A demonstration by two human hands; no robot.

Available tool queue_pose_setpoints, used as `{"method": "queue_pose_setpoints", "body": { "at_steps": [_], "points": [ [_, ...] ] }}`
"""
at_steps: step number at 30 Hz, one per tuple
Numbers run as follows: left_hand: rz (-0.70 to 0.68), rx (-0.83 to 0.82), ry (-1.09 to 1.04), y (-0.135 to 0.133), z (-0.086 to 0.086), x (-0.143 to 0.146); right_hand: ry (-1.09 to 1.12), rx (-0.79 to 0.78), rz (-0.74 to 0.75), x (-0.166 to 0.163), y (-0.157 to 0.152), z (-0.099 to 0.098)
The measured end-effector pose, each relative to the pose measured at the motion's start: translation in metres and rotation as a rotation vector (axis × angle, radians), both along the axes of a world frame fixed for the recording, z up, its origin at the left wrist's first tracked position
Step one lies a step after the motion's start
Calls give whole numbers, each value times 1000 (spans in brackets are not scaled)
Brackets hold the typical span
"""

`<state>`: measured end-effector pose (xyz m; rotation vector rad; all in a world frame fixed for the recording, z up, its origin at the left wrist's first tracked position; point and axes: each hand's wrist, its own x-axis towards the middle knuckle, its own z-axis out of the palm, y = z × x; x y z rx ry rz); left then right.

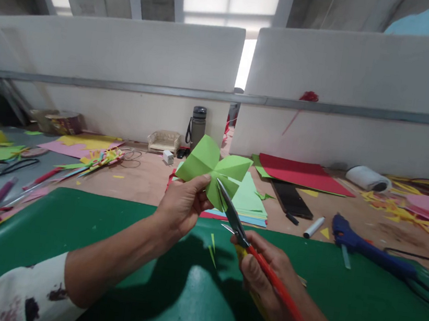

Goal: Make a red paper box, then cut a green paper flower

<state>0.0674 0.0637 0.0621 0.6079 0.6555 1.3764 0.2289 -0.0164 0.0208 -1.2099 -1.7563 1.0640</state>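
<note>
Between the thumb and fingers of my left hand [182,206] is a green paper flower [202,158] with creased, pointed petals, raised above the green mat [107,252]. My right hand [271,270] grips scissors [264,264] with red and yellow handles. Their blades are parted, and the upper blade tip lies over the lower petals near the flower's middle. Thin green paper strips [212,250] lie on the mat beneath. Behind the flower, a stack of coloured paper [252,200] is partly hidden.
At right are a blue glue gun [372,250], a white marker [313,227], a black phone [292,198] and red sheets [303,173]. A bottle [198,127] and a small sofa model [164,141] stand at the back. Paper flowers [104,159] and tools crowd the left.
</note>
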Motion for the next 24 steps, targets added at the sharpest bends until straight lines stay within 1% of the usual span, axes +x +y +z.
{"method": "queue_pose_setpoints", "body": {
  "at_steps": [5,11,13,18,24],
  "points": [
    [-23,-5,29,0,-4,0,45,-34,-29,-2,-2,0],
    [-21,-26,14,1,-4,1,86,-82,-52,-4,-5,1],
    [-13,-34,23,1,-4,1,83,-86,-37,-3,-5,1],
    [-11,-60,33,1,-6,1,30,-39,68,2,1,-2],
    [-14,-52,22,0,-6,1,21,-29,75,4,1,-2]
  ]
}}
